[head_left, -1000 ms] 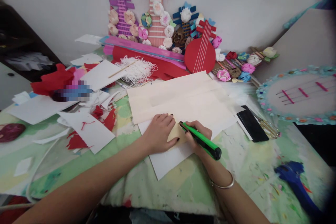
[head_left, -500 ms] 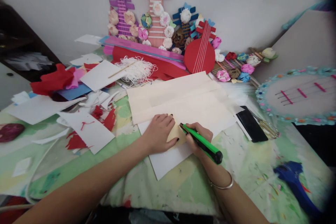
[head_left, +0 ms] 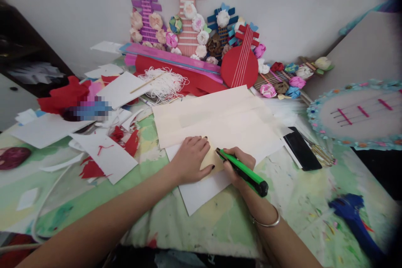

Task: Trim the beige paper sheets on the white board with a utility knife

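Observation:
My left hand (head_left: 192, 160) lies flat with its fingers stretched out, pressing on a cream sheet of paper (head_left: 216, 123). In my right hand (head_left: 235, 163) is a green and black utility knife (head_left: 246, 171), its tip pointing left and down toward the paper beside my left thumb. Whether the blade touches the paper I cannot tell. Under my left hand is a small pale yellow piece (head_left: 207, 160), partly hidden by the fingers. A white sheet (head_left: 201, 194) sticks out below the cream one, toward me.
A blue glue gun (head_left: 354, 217) lies at the right, below scissors (head_left: 318, 153) and a black phone (head_left: 301, 148). Paper scraps (head_left: 108, 155) and tangled white string (head_left: 163, 83) cover the left and back. Paper instruments, one a red lute (head_left: 240, 65), lean against the wall.
Both hands and the knife hold nearly the same place. The whole view has shifted very slightly.

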A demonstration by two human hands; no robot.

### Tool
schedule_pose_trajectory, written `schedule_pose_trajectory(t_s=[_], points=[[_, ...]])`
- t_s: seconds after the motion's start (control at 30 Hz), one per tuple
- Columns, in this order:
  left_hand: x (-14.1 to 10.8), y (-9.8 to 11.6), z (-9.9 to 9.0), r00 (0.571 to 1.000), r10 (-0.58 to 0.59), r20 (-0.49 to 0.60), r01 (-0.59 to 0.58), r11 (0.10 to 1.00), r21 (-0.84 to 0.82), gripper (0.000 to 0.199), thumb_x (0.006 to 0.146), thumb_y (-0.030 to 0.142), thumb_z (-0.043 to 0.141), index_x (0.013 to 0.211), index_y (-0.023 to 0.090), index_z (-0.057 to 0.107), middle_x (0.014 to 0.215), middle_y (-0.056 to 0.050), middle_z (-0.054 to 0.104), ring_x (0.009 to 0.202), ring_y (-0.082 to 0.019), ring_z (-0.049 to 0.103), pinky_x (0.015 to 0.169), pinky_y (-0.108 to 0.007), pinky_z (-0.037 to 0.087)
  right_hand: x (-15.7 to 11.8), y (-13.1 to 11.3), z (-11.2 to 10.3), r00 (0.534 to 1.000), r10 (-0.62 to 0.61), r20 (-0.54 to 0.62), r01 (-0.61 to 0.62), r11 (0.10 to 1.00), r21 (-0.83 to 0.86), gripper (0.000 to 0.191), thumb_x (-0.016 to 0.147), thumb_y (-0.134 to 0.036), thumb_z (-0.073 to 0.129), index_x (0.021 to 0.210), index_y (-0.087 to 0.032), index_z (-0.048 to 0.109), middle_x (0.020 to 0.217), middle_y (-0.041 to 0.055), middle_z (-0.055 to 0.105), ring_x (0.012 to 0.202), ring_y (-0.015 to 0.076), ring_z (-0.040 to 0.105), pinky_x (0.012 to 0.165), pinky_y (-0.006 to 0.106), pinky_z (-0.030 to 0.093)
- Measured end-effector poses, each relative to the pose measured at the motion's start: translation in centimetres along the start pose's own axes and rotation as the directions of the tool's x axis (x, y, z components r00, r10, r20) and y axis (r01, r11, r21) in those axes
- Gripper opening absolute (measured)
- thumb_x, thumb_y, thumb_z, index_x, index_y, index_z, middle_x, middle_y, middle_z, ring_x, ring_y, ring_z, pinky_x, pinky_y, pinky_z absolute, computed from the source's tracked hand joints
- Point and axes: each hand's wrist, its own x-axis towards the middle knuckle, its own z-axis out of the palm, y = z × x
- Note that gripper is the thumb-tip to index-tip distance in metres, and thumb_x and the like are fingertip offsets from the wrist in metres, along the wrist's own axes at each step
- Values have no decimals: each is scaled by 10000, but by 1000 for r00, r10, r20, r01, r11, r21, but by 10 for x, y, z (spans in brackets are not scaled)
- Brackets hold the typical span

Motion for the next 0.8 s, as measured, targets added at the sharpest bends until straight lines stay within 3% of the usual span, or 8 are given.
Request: schedule_pose_trajectory(t_s=[0.8], points=[[1,-1,0,1000,-3,9,3,1000,0,515,865,473,547,1214,95,553,1317,-189,551,1203,-343,470,1013,-488,359,0,1,-1,1000,16,3,-16,1000,25,112,745,-262,513,791,-221,607,642,14,691,550,170,651,516,265,490]])
